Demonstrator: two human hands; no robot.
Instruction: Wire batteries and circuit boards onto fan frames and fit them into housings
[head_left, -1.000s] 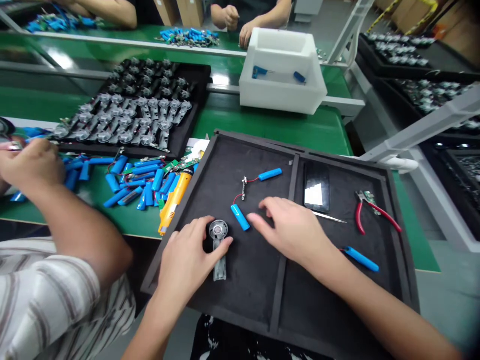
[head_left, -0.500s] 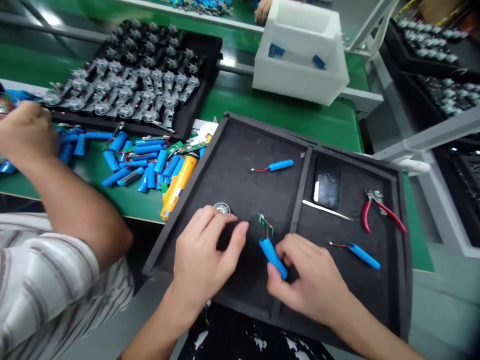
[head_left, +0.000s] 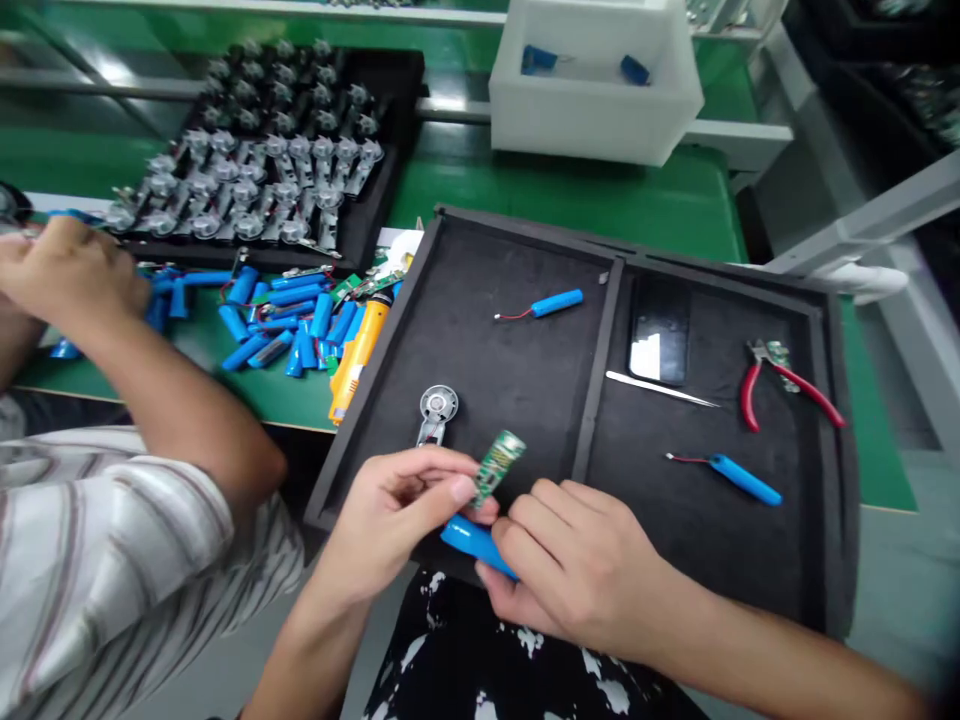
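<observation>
My left hand [head_left: 405,510] pinches a small green circuit board [head_left: 499,465] by its lower end, its far end tilted up and right. Just below, a blue cylindrical battery [head_left: 474,540] lies in the closed fingers of my right hand [head_left: 574,560], which cover its right end. Any wire between board and battery is hidden by my fingers. Beyond my left hand a round metal speaker [head_left: 439,403] on a bracket rests on the black tray [head_left: 517,385]. Farther up, another blue battery [head_left: 557,303] with a thin red lead lies on the tray.
The tray's right section holds a phone [head_left: 660,335], tweezers [head_left: 660,388], red-handled cutters [head_left: 787,385] and a blue battery [head_left: 745,480]. Left are a yellow tool [head_left: 360,360], piled batteries [head_left: 292,300] and a co-worker's arm [head_left: 172,370]. A white bin [head_left: 577,130] stands behind.
My left hand has closed on the circuit board, which was hanging beside the battery. My right hand has brought the battery leftward and down, close to my left hand. The speaker is more exposed.
</observation>
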